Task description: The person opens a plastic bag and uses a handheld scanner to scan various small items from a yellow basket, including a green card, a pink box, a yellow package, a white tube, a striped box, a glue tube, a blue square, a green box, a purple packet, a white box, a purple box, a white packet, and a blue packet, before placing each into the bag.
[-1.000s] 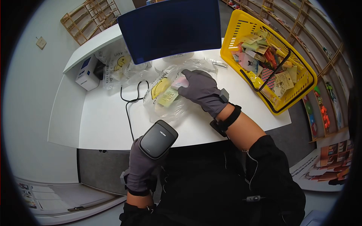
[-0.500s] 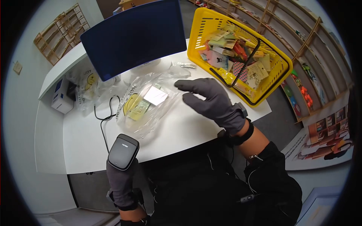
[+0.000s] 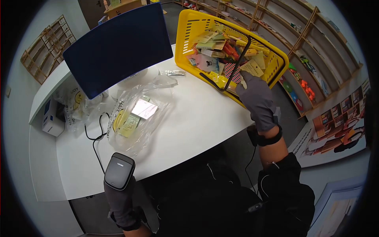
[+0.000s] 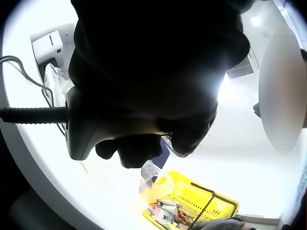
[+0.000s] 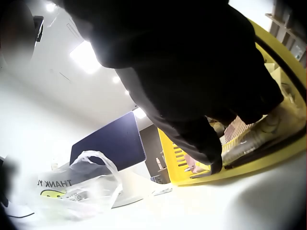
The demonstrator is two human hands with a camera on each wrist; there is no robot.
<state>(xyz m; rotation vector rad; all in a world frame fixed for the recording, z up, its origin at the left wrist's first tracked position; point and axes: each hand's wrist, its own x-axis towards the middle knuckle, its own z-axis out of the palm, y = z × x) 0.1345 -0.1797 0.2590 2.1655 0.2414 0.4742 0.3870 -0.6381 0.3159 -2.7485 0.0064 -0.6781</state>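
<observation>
My gloved left hand [image 3: 120, 201] grips a dark grey barcode scanner [image 3: 119, 170] at the desk's front edge; in the left wrist view its ribbed cable [image 4: 33, 115] runs off to the left. The gloved right hand [image 3: 257, 100] reaches over the near side of the yellow shopping basket [image 3: 183, 29]. Its fingers and thumb are spread apart beside a red-and-white striped packet [image 3: 232, 71] and a clear-wrapped packet [image 5: 249, 143]. On the desk lies a clear plastic bag [image 3: 152, 126] with a smiley print, a green card packet [image 3: 128, 125] and a white packet [image 3: 145, 108] in it.
A dark monitor [image 3: 118, 49] stands behind the bag. More plastic bags [image 3: 77, 106] and a white box [image 3: 52, 118] sit at the left against the desk's side wall. A black cable [image 3: 96, 138] crosses the desk. Shelves [image 3: 304, 35] line the right side.
The right hand has let go of the packet in the plastic bag and moved right to the basket. The left hand still holds the scanner. The head view has turned rightward.
</observation>
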